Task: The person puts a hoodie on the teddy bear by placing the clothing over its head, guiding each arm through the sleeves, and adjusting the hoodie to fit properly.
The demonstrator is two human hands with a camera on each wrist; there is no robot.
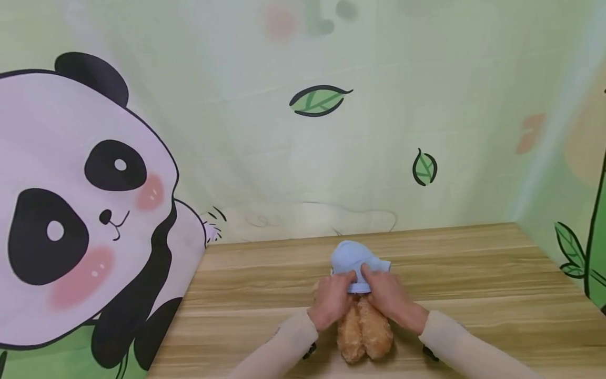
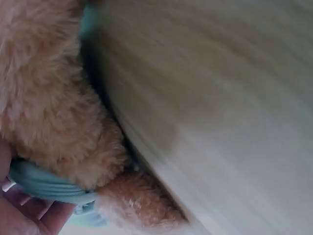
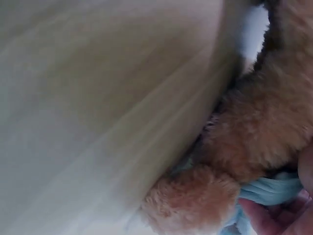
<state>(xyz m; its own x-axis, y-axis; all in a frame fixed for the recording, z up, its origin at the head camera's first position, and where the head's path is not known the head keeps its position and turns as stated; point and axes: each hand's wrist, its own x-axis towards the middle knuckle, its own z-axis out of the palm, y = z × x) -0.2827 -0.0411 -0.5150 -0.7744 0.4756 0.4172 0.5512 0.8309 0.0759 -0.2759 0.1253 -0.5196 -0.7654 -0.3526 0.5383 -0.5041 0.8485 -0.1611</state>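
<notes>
A brown plush toy [image 1: 350, 334] lies on the wooden table with its two furry legs toward me. Pale blue cloth, a small doll shirt [image 1: 352, 258], covers its upper part. At the shirt's near hem, my left hand [image 1: 333, 299] grips the left side and my right hand [image 1: 392, 299] the right, thumbs on top. In the left wrist view the blue cloth [image 2: 49, 185] is bunched in the fingers against the fur [image 2: 54, 107]. Similar folds of cloth [image 3: 274, 188] show in the right wrist view beside my right fingers. The toy's head is hidden.
The table [image 1: 473, 295] has a wood-grain top. Behind it hangs a pale green backdrop [image 1: 227, 131] with printed leaves, and a large printed panda [image 1: 118, 210] fills the left side. Another printed panel [image 1: 558, 210] closes off the right.
</notes>
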